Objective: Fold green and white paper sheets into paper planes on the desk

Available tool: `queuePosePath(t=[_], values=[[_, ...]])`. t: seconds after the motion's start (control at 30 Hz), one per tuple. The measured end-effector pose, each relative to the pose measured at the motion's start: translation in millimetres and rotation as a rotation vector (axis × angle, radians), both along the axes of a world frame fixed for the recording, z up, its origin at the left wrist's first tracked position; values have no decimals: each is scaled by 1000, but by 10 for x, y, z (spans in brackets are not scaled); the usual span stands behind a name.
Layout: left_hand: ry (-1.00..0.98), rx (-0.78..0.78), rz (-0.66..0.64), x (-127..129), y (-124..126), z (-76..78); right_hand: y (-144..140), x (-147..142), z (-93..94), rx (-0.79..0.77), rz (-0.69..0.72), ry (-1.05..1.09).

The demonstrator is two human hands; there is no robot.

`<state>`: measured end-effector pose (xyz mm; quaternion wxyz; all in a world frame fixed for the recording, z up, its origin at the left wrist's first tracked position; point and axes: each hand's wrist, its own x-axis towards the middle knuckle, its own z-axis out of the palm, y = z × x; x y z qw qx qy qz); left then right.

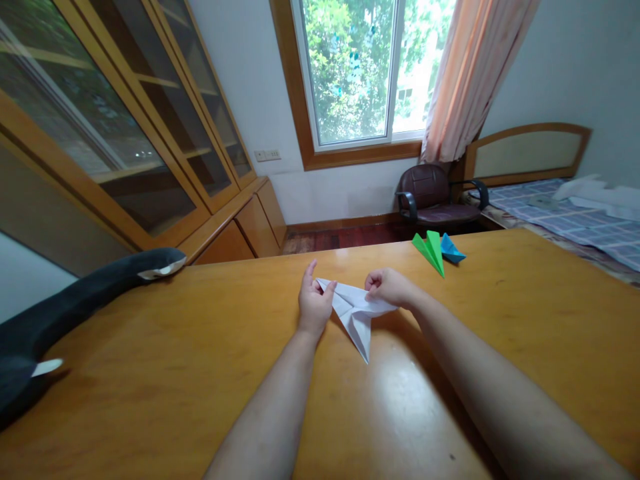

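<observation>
**White paper plane pinched on wooden counter**

Glossy wooden counter point(150, 373) below a window point(357, 70), bed point(575, 220) beyond. White paper plane point(356, 315) mid-counter, short of green plane point(431, 251); long axis nose-toward-wearer. Left hand point(314, 303) and right hand point(387, 288) pinching its wings.

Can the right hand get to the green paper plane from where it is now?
Probably yes: the green paper plane lies on bare table just beyond the right hand, nothing between them. That hand pinches the white paper plane, though.
</observation>
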<state>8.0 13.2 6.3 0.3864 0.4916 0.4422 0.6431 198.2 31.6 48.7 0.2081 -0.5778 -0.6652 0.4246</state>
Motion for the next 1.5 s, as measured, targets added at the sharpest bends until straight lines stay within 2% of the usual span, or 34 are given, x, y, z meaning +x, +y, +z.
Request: queuePosePath(t=[0.17,0.27,0.37,0.53,0.7,0.8,0.9,1.03,1.33,1.5], values=[[-32,82,63,1,34,-25,-12,-22,29,-35,-24,40],[38,130,111,-6,47,-39,-19,-21,57,-32,-31,59],[102,58,133,-19,53,-47,-31,-19,82,-23,-35,59],[86,-40,161,-17,56,-26,-51,-30,106,-22,-35,47],[3,-112,78,31,19,9,-42,-27,105,-11,-46,51],[-29,-102,18,56,4,-2,-34,-20,103,-14,-58,60],[-11,-30,39,66,6,-23,-27,-17,98,-16,-59,76],[114,28,44,70,-5,-10,-20,-17,82,-2,-56,93],[178,-117,36,80,-69,48,-26,-19,105,-1,-53,81],[159,-129,-9,87,-94,54,-29,-22,132,-14,-74,104]])
